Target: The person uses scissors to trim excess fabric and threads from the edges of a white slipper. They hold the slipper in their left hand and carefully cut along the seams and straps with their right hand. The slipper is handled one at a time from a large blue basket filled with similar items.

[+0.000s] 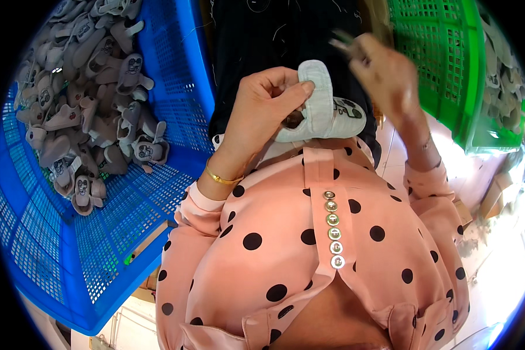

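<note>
My left hand (261, 111) grips a small pale grey baby shoe (324, 108) sole up in front of my lap, thumb and fingers pinching its heel end. A printed patch shows on the shoe's right side. My right hand (385, 76) is raised just to the right of the shoe, blurred, with a small thin tool pinched in its fingers (347, 45); what the tool is I cannot tell. A gold bangle (221, 178) sits on my left wrist. I wear a pink top with black dots.
A blue plastic basket (99, 233) at my left holds several grey baby shoes (87, 99). A green plastic basket (443, 64) at my right stands beside more pale shoes at the far right. Black cloth covers my lap. Cardboard scraps lie on the floor at the right.
</note>
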`<state>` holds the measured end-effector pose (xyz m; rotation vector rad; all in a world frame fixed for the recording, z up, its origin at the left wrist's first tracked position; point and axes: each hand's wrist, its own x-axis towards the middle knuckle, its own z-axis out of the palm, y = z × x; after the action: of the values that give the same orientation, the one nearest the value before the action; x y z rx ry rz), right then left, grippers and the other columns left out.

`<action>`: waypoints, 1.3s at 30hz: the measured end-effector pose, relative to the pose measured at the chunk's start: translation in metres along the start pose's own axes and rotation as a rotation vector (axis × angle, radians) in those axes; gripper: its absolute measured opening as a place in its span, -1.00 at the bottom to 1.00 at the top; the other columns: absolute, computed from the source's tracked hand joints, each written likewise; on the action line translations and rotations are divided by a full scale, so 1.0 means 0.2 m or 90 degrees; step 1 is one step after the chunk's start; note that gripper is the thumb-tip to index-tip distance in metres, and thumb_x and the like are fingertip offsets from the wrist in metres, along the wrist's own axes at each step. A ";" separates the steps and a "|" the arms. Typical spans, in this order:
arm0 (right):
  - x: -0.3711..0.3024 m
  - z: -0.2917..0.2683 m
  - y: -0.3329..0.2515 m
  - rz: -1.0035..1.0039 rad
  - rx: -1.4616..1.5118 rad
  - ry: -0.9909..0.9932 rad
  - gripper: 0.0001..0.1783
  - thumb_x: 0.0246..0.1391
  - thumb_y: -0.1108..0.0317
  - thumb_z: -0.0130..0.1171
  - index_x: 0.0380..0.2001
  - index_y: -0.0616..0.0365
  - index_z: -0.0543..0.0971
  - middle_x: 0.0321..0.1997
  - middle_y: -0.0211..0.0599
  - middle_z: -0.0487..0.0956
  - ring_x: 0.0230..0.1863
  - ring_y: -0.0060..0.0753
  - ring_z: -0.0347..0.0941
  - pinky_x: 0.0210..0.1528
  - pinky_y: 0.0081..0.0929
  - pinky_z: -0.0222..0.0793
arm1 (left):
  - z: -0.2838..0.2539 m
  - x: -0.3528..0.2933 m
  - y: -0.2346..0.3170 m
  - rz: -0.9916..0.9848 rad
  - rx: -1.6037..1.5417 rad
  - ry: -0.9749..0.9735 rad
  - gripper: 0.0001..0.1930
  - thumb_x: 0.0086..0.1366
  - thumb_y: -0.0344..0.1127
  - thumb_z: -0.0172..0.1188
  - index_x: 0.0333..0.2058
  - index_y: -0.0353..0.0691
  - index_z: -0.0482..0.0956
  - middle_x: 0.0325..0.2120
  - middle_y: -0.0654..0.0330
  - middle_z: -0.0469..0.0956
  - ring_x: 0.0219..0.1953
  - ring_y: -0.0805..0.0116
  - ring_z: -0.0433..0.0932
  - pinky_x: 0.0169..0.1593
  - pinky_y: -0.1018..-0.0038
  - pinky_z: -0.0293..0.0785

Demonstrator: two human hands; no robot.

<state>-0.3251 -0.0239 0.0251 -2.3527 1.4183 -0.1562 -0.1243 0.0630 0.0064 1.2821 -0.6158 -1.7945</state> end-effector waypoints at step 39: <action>0.08 0.15 -0.01 0.237 0.623 -0.070 -0.72 0.29 0.16 0.03 -0.31 0.17 0.51 -0.60 -0.47 0.40 -0.60 -0.75 0.19 -0.55 -0.72 0.10 | -0.13 0.11 -0.01 0.047 0.182 -0.121 -0.82 0.31 -0.41 0.21 -0.15 -0.34 0.56 -0.43 0.37 0.53 -0.48 0.71 0.35 -0.43 0.76 0.24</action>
<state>-0.3060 -0.0290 -0.0030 -1.2718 1.2778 -0.4776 -0.1040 0.0485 -0.0160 1.2626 -1.0441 -1.8257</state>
